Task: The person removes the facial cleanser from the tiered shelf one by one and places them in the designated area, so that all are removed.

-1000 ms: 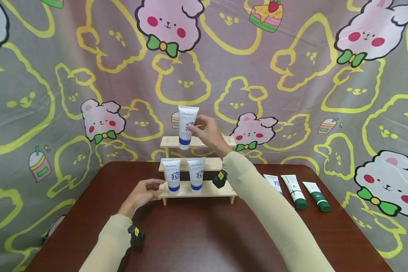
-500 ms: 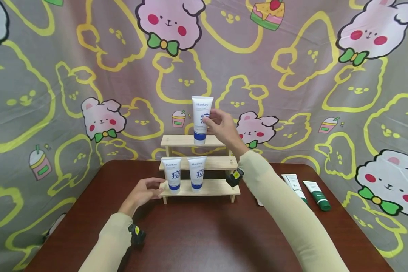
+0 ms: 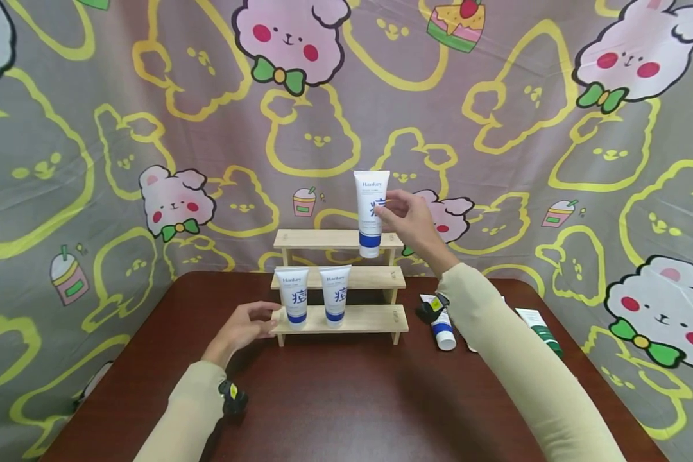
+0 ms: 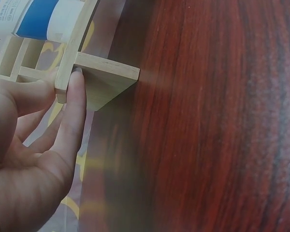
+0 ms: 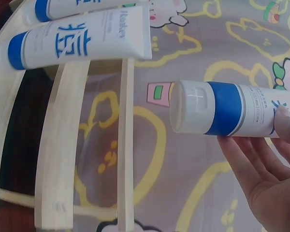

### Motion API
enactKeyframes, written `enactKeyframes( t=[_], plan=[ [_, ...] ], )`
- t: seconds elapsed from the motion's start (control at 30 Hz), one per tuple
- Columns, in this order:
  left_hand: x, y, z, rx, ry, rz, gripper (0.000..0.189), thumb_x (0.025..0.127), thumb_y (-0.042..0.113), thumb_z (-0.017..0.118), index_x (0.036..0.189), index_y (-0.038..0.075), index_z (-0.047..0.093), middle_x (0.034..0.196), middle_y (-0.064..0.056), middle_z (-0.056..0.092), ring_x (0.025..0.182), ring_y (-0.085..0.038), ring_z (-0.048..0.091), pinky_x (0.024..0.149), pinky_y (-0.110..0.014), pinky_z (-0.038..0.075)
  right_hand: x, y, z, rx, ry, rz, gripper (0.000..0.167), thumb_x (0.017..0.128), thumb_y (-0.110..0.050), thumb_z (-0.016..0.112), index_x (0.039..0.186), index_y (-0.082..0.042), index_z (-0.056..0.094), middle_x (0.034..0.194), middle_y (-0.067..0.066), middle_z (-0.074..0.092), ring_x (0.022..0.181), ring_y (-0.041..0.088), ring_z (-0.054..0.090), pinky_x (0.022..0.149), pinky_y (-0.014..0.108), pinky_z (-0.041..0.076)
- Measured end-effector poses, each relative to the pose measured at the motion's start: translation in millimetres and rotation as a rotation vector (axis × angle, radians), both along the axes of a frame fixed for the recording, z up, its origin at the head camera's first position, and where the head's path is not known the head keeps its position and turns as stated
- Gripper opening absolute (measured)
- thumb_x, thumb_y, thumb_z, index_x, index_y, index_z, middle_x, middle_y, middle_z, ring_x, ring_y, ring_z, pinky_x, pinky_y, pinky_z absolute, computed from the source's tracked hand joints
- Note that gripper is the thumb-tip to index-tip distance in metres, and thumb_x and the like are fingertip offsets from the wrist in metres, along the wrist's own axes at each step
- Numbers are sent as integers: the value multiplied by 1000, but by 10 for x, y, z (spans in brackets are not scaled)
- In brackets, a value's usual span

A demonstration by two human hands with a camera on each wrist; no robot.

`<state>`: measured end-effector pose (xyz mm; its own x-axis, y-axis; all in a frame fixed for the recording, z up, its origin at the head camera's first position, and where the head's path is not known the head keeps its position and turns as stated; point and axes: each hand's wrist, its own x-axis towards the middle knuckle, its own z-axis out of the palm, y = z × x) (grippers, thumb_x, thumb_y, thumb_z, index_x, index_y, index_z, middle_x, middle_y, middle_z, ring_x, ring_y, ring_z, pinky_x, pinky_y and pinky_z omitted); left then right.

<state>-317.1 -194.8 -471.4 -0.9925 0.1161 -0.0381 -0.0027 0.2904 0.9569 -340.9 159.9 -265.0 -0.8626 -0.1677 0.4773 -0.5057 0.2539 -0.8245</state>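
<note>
Far left, the end of the wooden stand [image 3: 375, 277] is steadied by the left hand [image 3: 247, 330], finger and thumb clamped on its bottom shelf [image 3: 372, 319]. Two placings look done here: a left tube [image 3: 292, 298] and a neighbouring tube [image 3: 335, 296] are stood there, upright and apart. And now the third tube [image 3: 372, 205], held up before the right end of the top shelf [image 3: 317, 239], clear of the wood, pinched between thumb and fingers of the right hand [image 3: 412, 221]; its placing is judged unfinished. Further right, a blue-banded tube [image 3: 443, 330] and a green-ended tube [image 3: 539, 331] are seen lying on the table [image 3: 335, 398], apparently not yet shelved; something white is mostly hidden by the right sleeve [image 3: 514, 359].
</note>
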Motion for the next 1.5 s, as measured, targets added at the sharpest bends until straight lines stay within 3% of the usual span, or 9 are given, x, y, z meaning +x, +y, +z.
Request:
enactKeyframes(
  t=[0.07,0.3,0.53,0.93,1.3,1.5],
  plan=[
    [9,2,1,6,4,-6,37,90,-4,70,127,-2,64,117,-22,61,91,-28,68,77,-39,61,16,72,-12,18,-4,-5,41,98,-13,67,131,7,56,114,24,65,103,33,65,82,48,59],
    [10,3,1,19,14,-11,37,90,-6,70,126,-3,64,115,-22,62,91,-29,68,76,-39,61,119,342,-40,70,-18,-35,40,97,-13,67,131,7,56,113,25,65,99,34,66,76,39,61],
    [19,-4,19,-2,12,-7,37,90,-4,70,127,-2,64,118,-23,61,92,-29,68,76,-38,61,231,643,-86,127,-32,-60,41,98,-14,67,133,4,56,114,25,64,99,30,66,75,43,61],
    [27,4,31,9,-3,-8,37,90,-7,68,127,-2,64,119,-24,60,95,-30,68,77,-39,61,454,1096,-174,253,-103,-116,47,96,-14,70,131,12,54,112,31,64,99,39,65,71,41,62],
    [35,2,33,12,9,-10,37,90,-7,68,127,-3,63,117,-23,61,94,-29,68,77,-40,61,629,1348,-274,310,-158,-118,50,97,-16,68,130,16,50,112,32,64,89,26,68,68,34,62],
    [15,-11,13,16,2,-8,37,91,-6,68,127,-2,64,118,-22,60,94,-29,68,77,-39,61,729,1489,-337,341,-202,-129,48,99,-18,67,129,15,51,109,29,65,86,23,68,69,39,62]
  ],
)
